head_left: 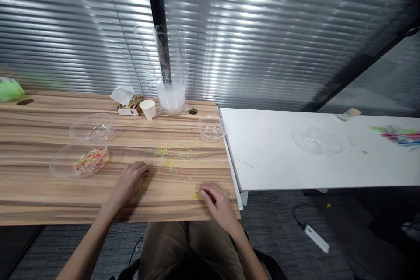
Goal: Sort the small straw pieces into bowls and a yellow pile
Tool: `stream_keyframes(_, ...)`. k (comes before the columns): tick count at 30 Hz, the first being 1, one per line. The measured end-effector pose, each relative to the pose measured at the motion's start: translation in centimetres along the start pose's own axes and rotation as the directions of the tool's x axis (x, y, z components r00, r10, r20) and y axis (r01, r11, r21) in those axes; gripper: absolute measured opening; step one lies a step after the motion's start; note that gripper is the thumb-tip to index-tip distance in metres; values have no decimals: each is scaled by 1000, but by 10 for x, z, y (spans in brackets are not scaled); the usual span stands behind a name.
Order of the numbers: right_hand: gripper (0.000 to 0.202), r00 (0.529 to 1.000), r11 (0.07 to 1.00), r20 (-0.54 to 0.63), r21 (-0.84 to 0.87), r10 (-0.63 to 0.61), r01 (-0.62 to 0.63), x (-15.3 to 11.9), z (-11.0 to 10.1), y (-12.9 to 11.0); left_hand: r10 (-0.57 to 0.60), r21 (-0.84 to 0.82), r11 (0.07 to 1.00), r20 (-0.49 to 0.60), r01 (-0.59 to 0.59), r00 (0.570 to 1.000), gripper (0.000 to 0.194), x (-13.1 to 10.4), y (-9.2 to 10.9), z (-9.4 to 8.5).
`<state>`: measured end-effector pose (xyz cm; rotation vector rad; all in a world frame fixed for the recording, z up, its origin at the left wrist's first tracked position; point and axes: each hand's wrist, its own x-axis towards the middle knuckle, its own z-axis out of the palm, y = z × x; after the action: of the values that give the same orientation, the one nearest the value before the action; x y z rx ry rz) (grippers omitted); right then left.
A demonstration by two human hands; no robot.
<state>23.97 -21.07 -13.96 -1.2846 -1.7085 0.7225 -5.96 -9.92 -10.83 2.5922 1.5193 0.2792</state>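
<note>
Small yellow and green bits [169, 164] lie scattered over the wooden table in front of me. Left of them, my left hand [132, 179] rests low on the tabletop with curled fingers held together; whatever is under the fingertips is hidden. A thin patch of dull yellowish bits [143, 187] lies beside that hand. Near the table's right end, the thumb and fingers of my right hand [219, 204] come together next to a small yellow pile [196, 195]. Anything between those tips is too small to make out.
A clear bowl of red and yellow bits [93, 162] has a lid leaning on it. Another clear container [93, 127], a tissue box [128, 109], a paper cup [148, 110], bagged bowls [172, 96] and a clear bowl [211, 130] stand behind. A white table [275, 162] adjoins.
</note>
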Motion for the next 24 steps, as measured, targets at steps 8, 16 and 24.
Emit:
stream_keyframes(8, 19, 1000, 999, -6, 29, 30, -30, 1, -1, -1, 9, 0, 1000, -112, -9, 994, 14, -2, 2, 3)
stream_keyframes(16, 18, 999, 999, -11, 25, 45, -45, 1, -2, -1, 286, -185, 926, -225, -329, 931, 23, 2, 76, 21)
stream_keyframes(24, 20, 999, 1000, -30, 13, 15, -15, 2, 0, 0, 350, -325, 870, -118, -370, 929, 17, 3, 116, 34)
